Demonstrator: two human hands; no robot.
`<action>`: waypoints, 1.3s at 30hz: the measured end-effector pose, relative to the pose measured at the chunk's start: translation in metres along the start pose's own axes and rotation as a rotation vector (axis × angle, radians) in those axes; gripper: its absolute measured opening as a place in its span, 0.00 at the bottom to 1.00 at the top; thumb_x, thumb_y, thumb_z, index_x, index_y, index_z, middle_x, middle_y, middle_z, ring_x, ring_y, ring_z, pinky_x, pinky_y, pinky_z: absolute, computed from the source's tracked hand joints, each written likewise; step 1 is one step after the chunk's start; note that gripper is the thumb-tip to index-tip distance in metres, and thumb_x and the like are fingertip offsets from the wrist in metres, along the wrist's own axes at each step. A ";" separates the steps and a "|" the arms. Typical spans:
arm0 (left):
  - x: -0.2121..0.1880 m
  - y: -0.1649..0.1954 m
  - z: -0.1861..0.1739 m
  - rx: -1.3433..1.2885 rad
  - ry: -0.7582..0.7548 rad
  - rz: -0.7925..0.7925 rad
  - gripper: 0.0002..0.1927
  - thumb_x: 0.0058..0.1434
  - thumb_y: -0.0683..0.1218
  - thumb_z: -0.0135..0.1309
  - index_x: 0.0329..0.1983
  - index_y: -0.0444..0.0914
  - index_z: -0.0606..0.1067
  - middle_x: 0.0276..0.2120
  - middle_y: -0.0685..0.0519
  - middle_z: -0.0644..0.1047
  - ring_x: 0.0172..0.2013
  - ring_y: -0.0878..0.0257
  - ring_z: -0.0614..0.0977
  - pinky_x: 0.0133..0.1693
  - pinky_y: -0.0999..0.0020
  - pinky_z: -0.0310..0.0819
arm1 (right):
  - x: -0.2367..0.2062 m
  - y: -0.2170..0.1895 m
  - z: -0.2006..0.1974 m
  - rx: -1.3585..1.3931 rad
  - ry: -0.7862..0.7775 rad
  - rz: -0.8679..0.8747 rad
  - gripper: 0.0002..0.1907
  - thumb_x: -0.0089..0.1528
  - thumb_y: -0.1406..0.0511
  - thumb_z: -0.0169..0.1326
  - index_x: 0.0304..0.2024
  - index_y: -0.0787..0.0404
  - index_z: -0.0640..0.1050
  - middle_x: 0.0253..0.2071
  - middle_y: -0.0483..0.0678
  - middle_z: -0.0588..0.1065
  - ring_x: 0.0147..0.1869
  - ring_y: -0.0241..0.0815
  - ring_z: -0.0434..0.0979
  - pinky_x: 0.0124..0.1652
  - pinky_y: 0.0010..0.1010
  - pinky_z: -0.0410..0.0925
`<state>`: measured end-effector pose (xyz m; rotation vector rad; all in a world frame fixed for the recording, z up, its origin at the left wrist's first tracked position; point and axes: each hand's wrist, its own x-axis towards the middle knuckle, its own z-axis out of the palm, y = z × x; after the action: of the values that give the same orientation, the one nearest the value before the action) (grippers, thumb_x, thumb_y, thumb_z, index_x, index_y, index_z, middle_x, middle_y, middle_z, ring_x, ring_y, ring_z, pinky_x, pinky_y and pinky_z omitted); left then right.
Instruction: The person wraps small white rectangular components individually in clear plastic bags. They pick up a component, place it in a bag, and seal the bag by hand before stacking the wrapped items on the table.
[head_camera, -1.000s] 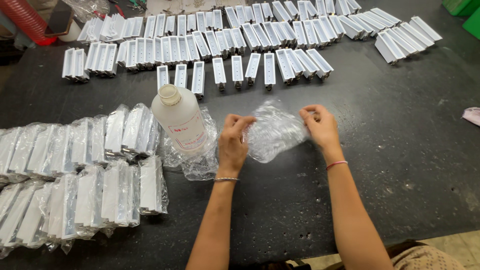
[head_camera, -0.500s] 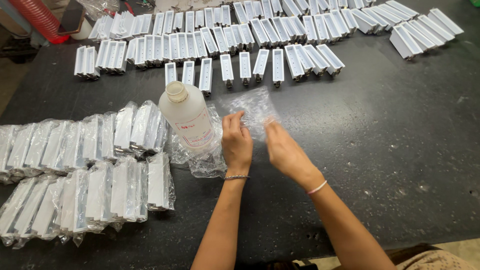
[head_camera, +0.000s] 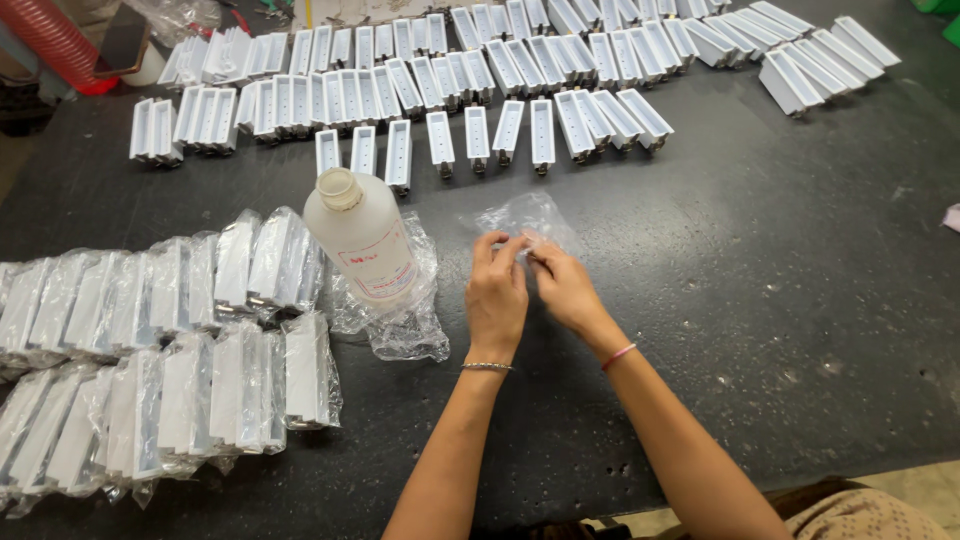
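Hands, left (head_camera: 497, 295) and right (head_camera: 562, 287), pinch a crinkled, clear plastic bag (head_camera: 525, 218) by its near edge.

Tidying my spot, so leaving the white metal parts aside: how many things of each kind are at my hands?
Translucent white plastic bottle: 1
Clear plastic bag pinched by left hand and right hand: 1
Heap of empty clear bags under the bottle: 1
Wrist bands, silver and pink: 2
Total: 5
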<state>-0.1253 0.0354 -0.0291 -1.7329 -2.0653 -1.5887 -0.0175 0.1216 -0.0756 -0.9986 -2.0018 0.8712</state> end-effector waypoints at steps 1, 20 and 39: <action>-0.001 0.003 0.000 -0.045 -0.055 -0.038 0.16 0.61 0.36 0.54 0.53 0.40 0.78 0.54 0.49 0.75 0.44 0.53 0.83 0.43 0.58 0.79 | 0.001 0.009 0.000 -0.075 -0.015 -0.007 0.14 0.67 0.70 0.51 0.54 0.67 0.77 0.65 0.61 0.73 0.70 0.56 0.72 0.65 0.42 0.67; -0.007 0.019 0.008 -0.336 -0.174 -0.082 0.10 0.61 0.42 0.54 0.45 0.36 0.74 0.37 0.50 0.76 0.30 0.63 0.79 0.31 0.66 0.78 | 0.018 0.043 -0.055 -0.397 0.116 0.030 0.67 0.51 0.41 0.66 0.77 0.57 0.41 0.80 0.61 0.36 0.82 0.64 0.39 0.73 0.48 0.47; 0.018 -0.059 0.012 0.130 0.006 -0.206 0.07 0.63 0.34 0.51 0.38 0.38 0.75 0.36 0.47 0.78 0.36 0.46 0.82 0.36 0.52 0.74 | -0.003 -0.004 -0.085 -0.264 -0.715 0.007 0.57 0.43 0.51 0.73 0.72 0.45 0.61 0.79 0.45 0.50 0.81 0.49 0.46 0.73 0.41 0.47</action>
<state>-0.1695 0.0642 -0.0634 -1.5154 -2.3525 -1.4636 0.0523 0.1382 -0.0306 -0.9068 -2.7722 1.0914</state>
